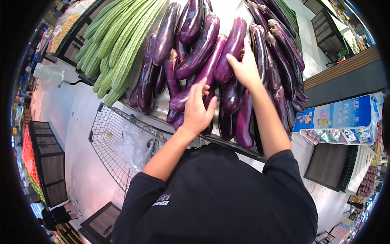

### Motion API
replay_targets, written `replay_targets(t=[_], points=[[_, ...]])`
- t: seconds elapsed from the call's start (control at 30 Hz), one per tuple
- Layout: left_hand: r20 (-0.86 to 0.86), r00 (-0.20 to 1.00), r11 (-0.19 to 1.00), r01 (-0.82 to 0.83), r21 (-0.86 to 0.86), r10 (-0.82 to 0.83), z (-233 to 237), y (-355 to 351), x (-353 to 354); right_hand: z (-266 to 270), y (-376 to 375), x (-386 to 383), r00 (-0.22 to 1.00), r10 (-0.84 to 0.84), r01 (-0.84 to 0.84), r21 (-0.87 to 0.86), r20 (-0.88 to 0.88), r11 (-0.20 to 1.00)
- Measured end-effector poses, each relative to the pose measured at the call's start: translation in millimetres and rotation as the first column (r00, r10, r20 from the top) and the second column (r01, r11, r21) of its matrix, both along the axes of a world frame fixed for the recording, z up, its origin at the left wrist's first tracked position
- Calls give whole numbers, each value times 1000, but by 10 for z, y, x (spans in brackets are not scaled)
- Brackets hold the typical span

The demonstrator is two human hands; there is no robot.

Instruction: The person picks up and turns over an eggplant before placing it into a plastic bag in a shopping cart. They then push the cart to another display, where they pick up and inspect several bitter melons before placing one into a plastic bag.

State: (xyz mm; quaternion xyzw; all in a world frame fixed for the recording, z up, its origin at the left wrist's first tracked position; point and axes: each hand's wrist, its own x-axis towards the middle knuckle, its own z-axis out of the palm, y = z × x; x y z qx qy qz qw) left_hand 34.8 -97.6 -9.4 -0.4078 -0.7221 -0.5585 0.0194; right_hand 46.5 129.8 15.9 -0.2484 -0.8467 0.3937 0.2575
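Note:
Several glossy purple eggplants lie heaped on a metal display stand. My right hand (246,70) is closed around the side of one eggplant (233,44), thumb on its near face and fingers along its right side. Lower and to the left, my left hand (198,110) has its thumb spread from its slightly bent fingers. Those fingers rest at the lower end of another long eggplant (178,101), without wrapping around it. Darker eggplants (260,49) are piled to the right of my right hand.
Green ridged gourds (122,36) are stacked left of the eggplants. A wire shopping cart (109,126) holding a clear plastic bag (132,146) stands below the stand's edge. At the right is a blue promotional display (335,116); a person (57,215) is at the lower left.

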Motion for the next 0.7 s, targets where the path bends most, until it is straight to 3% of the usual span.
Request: replay_targets(t=[0.1, 0.17, 0.4, 0.53, 0.7], points=[[-258, 948, 981, -193, 0, 186, 136, 194, -252, 71, -268, 363, 987, -3, 36, 200, -163, 979], [-371, 882, 945, -326, -36, 290, 267, 347, -414, 171, -372, 637, 976, 0, 43, 194, -217, 980], [-494, 843, 886, -380, -266, 213, 160, 838, -815, -45, -366, 1385, 892, -116, 120, -19, -436, 993], [-343, 914, 831, -356, -427, 216, 200, 912, -856, -78, -477, 1683, 897, -143, 120, -81, -418, 989], [-125, 958, 878, -286, -384, 257, 488, 905, -854, -92, -463, 1863, 932, -105, 83, -80, -347, 993]])
